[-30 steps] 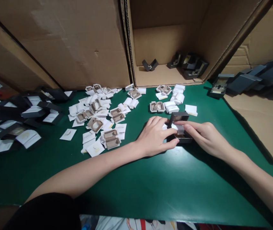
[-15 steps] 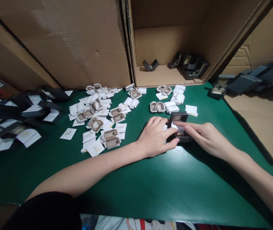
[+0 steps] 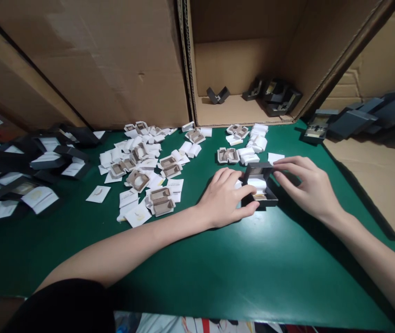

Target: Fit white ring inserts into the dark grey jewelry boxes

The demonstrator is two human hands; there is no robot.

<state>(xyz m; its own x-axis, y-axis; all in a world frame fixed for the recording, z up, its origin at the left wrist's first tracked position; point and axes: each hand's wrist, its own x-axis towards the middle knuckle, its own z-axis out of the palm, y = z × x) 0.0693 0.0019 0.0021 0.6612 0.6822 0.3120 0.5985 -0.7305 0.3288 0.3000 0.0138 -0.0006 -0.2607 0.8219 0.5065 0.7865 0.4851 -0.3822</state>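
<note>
An open black jewelry box (image 3: 268,200) with a raised lid stands on the green table, and a white padded insert (image 3: 257,185) shows inside it. My left hand (image 3: 223,199) grips the box at its left side, thumb and fingers about the near left corner. Something white and pale blue peeks out beneath that hand; I cannot make out what it is. To the right of the lid is my right hand (image 3: 308,187), holding nothing, its fingers bent and apart. Its fingertips are close to the lid's right edge; whether they touch it I cannot tell.
White and brown card inserts (image 3: 161,200) and white cards lie scattered left of the hands. More inserts (image 3: 228,155) lie behind the box. Black boxes are piled far left (image 3: 48,159) and at right (image 3: 353,121). A large carton (image 3: 232,60) behind holds several black boxes.
My right hand has drawn out of the box to the right, away from the white insert, which now shows plainly. My left hand stays at the box.
</note>
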